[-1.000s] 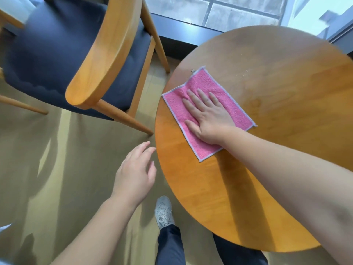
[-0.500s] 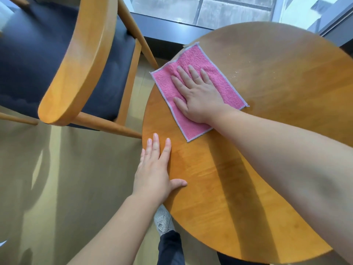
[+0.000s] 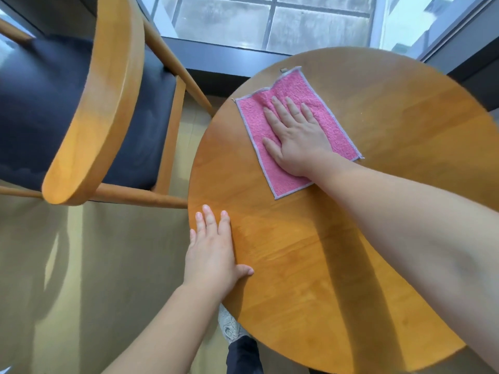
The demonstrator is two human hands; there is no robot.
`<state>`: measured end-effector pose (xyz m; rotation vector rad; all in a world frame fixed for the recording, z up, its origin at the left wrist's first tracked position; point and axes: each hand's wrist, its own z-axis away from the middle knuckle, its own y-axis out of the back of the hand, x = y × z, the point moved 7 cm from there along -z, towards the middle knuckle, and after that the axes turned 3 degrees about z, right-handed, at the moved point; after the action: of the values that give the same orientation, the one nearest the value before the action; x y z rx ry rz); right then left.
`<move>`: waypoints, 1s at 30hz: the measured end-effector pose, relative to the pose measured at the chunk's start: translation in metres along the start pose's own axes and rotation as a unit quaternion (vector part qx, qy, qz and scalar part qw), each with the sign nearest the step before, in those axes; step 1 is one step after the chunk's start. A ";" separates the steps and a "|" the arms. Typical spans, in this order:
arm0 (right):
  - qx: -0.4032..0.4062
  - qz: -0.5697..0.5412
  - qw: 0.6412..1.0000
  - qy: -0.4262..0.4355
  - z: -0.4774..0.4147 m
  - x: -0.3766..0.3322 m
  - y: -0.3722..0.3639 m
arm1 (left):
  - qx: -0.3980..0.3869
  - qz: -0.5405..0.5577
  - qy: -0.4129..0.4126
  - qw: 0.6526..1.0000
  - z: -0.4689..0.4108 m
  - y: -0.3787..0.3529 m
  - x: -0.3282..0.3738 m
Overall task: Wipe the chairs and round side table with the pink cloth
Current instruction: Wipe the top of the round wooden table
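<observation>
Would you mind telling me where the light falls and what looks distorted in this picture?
Head view: daylight enters from the window; the shadow of the right forearm bands the round wooden table; wide-angle distortion bows the curved wooden chair backrest; the pink cloth looks sharp.

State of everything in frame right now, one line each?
round side table: upright, level.
left hand: flat, fingers straight, resting on the table's near-left edge.
right hand: flat, pressing the pink cloth onto the table.
pink cloth: spread flat, slightly bunched near its far-left corner.
chair: upright, left of the table, no hand on it.
</observation>
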<state>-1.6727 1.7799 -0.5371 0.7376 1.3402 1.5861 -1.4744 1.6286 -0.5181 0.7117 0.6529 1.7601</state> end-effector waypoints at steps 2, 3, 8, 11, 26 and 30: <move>-0.001 -0.003 1.000 -0.030 0.024 0.022 -0.004 | -0.007 -0.009 0.009 1.000 0.000 0.002 0.003; -0.002 -0.003 0.999 -0.044 0.036 0.031 -0.006 | -0.011 -0.015 0.013 1.000 0.001 0.003 0.005; -0.014 -0.002 0.995 -0.103 0.092 0.066 -0.018 | 0.016 -0.050 -0.017 0.999 -0.007 0.018 0.031; -0.018 -0.003 0.993 -0.119 0.111 0.076 -0.024 | 0.003 -0.085 -0.057 0.995 -0.029 0.022 0.056; -0.019 0.021 1.000 -0.012 -0.009 0.032 0.000 | -0.148 -0.104 -0.027 0.983 -0.055 0.004 0.065; -0.014 0.025 0.999 0.033 -0.056 -0.003 0.008 | -0.166 -0.119 -0.010 0.979 -0.056 0.004 0.066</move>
<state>-1.7224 1.7537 -0.5419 0.7125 1.3533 1.6789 -1.5344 1.6861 -0.5432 0.4022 0.3983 1.5865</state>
